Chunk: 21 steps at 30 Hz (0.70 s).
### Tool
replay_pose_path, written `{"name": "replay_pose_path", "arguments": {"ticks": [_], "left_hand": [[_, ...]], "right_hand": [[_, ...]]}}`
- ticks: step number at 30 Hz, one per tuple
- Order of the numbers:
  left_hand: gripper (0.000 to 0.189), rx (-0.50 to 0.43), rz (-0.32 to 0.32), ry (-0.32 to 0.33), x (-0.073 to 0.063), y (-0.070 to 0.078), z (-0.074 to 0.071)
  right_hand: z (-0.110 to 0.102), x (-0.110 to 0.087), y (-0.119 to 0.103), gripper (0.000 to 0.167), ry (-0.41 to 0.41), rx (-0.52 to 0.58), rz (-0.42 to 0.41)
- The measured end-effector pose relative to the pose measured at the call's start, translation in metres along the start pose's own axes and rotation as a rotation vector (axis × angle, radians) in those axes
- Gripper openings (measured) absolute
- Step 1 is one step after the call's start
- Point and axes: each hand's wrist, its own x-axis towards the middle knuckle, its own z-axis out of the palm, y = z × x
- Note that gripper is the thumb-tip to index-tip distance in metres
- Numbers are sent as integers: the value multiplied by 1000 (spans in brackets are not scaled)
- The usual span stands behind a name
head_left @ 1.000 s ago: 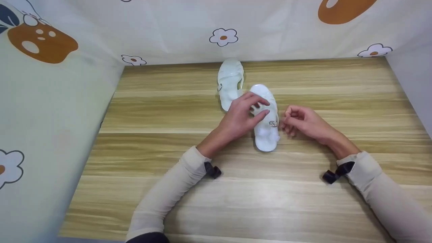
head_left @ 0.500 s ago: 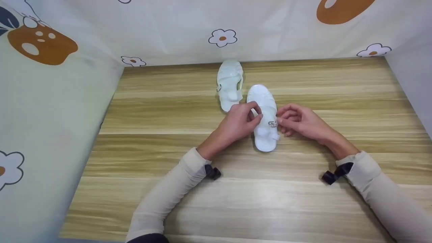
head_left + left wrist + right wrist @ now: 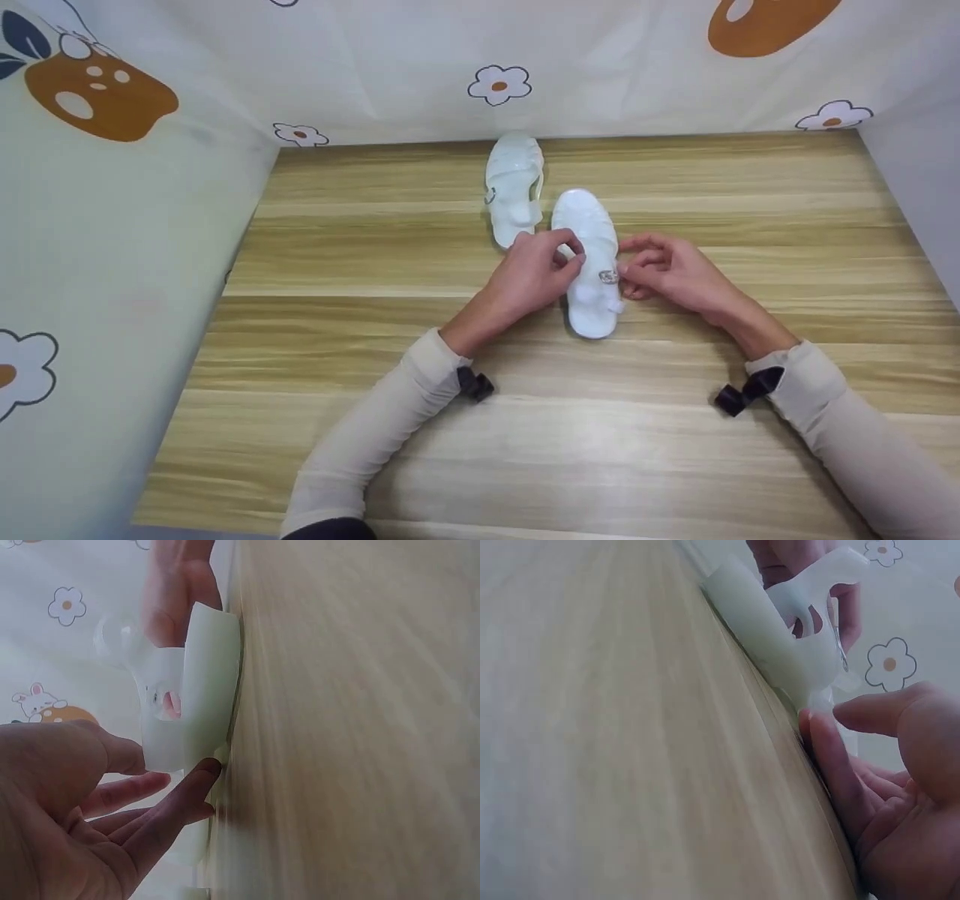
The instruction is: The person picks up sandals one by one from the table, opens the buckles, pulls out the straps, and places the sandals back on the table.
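1. Lying between the person's two grips is the nearer glossy white plastic sandal (image 3: 598,251), sole on the pale brown wood-grain worktop (image 3: 337,322), its length running away from the person.
2. At the sandal's left edge, the left grip (image 3: 534,266), a bare hand, pinches it with curled fingers: the thumb touches the upper in the left wrist view, a fingertip meets the sole's edge, and a small gap shows between them.
3. At the opposite edge, the right grip (image 3: 671,274), also a bare hand, is nearly closed: thumb and forefinger pinch a translucent bit of the sandal low down, just beside the oval silver-coloured metal buckle (image 3: 609,277).
4. Sandals number two. The matching far white sandal (image 3: 513,184) lies beyond and to the left, near the back wall; the left grip partly overlaps its close end in the head view.
5. One metal buckle shows on the nearer sandal.
6. Hands number two, each with a beige sleeve (image 3: 375,435) and a small black wrist camera (image 3: 475,384).
7. Behind the worktop hangs one cream cloth (image 3: 390,67) printed with outlined flowers and orange-brown fruit.
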Motion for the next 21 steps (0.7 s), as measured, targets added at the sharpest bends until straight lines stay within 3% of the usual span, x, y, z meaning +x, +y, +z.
{"name": "replay_pose_path", "arguments": {"ticks": [5,12,21], "left_hand": [[11,-11,-11,4,1,-1,1],[12,-27,-12,6,2,0,0],[13,-62,13,-4,3,2,3]], "right_hand": [[7,-2,-3,67,-16,-23,21],[11,-4,-5,65,-24,-65,-18],[9,0,-6,66,46,-84,-71]]}}
